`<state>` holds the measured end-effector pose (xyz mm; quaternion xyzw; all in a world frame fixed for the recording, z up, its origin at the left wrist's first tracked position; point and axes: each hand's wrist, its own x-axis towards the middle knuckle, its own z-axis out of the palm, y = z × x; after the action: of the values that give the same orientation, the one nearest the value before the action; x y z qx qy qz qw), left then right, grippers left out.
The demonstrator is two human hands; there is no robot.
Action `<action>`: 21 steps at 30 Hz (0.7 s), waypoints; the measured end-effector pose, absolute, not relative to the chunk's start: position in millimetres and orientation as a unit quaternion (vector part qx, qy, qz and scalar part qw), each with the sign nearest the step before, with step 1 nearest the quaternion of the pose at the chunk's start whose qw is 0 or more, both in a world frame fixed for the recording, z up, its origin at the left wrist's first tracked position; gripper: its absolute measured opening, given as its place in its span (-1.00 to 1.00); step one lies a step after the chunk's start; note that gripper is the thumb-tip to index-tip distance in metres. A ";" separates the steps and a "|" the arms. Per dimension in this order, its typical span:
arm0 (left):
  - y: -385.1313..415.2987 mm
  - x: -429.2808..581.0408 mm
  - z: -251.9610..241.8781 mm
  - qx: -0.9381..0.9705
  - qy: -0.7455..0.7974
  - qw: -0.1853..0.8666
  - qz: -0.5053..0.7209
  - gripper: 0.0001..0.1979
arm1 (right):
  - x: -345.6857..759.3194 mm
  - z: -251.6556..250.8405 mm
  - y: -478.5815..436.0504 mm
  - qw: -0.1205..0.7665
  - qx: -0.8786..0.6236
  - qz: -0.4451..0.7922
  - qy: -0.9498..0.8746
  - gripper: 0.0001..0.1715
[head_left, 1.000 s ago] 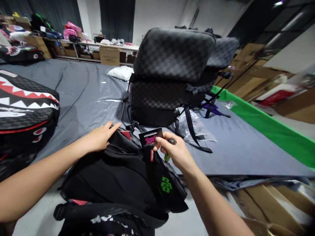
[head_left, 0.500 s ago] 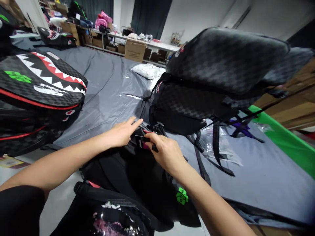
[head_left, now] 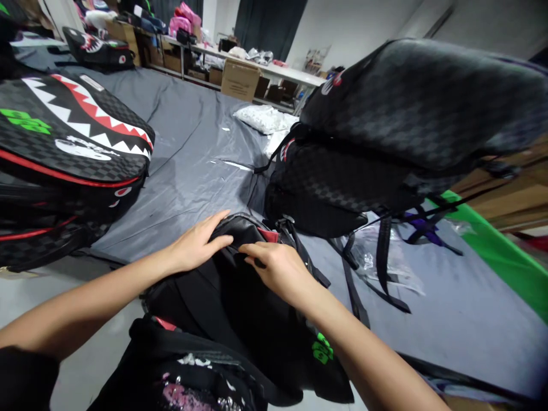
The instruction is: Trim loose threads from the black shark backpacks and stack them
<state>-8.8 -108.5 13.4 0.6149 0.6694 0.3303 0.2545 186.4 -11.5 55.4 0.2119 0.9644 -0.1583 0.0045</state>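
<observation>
A black backpack (head_left: 240, 308) with a green logo lies in front of me at the edge of the grey table (head_left: 197, 160). My left hand (head_left: 197, 242) rests flat on its top edge, fingers stretched out. My right hand (head_left: 276, 268) presses on the bag's top next to the left hand, fingers curled with the index pointing left. The black tag with the pink figure is out of sight; I cannot make out whether the hand holds anything.
Two grey checkered backpacks (head_left: 385, 131) are stacked behind the black one, straps hanging. Shark-mouth backpacks (head_left: 72, 148) are piled at the left. A white bag (head_left: 261, 118), cardboard boxes (head_left: 237, 80) and a shelf stand at the back. A green strip (head_left: 500, 257) borders the right.
One second ago my right hand held up a black tag with a pink figure. It moved down to the bag's top and the tag disappeared from view. My view shifted left.
</observation>
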 end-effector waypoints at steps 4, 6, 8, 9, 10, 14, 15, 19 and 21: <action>-130.3 -12.9 -3.7 0.610 0.684 0.246 0.317 -0.22 | 165.2 48.1 -12.7 0.048 0.196 -0.160 0.966 -0.70; -132.8 -13.3 -8.8 0.609 0.684 0.236 0.325 -0.22 | 158.0 41.0 -12.9 0.052 0.212 -0.145 0.965 -0.75; -131.9 -13.5 -11.9 0.610 0.680 0.235 0.333 -0.23 | 154.8 34.9 -12.9 0.061 0.222 -0.118 0.966 -0.76; -131.0 -13.6 -12.9 0.609 0.679 0.235 0.336 -0.23 | 154.5 33.2 -12.9 0.069 0.222 -0.107 0.967 -0.75; -130.4 -13.7 -13.7 0.608 0.678 0.237 0.338 -0.23 | 155.0 32.6 -12.8 0.076 0.218 -0.100 0.968 -0.76; -130.4 -14.4 -16.1 0.605 0.673 0.244 0.347 -0.23 | 158.3 38.8 -14.0 0.079 0.191 -0.095 0.974 -0.82; -130.8 -14.4 -16.6 0.605 0.672 0.245 0.351 -0.23 | 158.0 40.6 -14.9 0.065 0.199 -0.088 0.974 -0.84; -130.9 -14.6 -17.0 0.605 0.670 0.243 0.354 -0.21 | 147.8 39.9 -17.9 0.014 0.225 -0.087 0.970 -0.82; -130.7 -15.2 -16.7 0.604 0.674 0.243 0.350 -0.21 | 140.2 37.2 -18.1 0.013 0.206 -0.096 0.974 -0.83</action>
<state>-15.2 -130.7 -16.7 0.6037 0.6739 0.3496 0.2432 140.2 -18.1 37.2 0.2060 0.9737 -0.0963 0.0128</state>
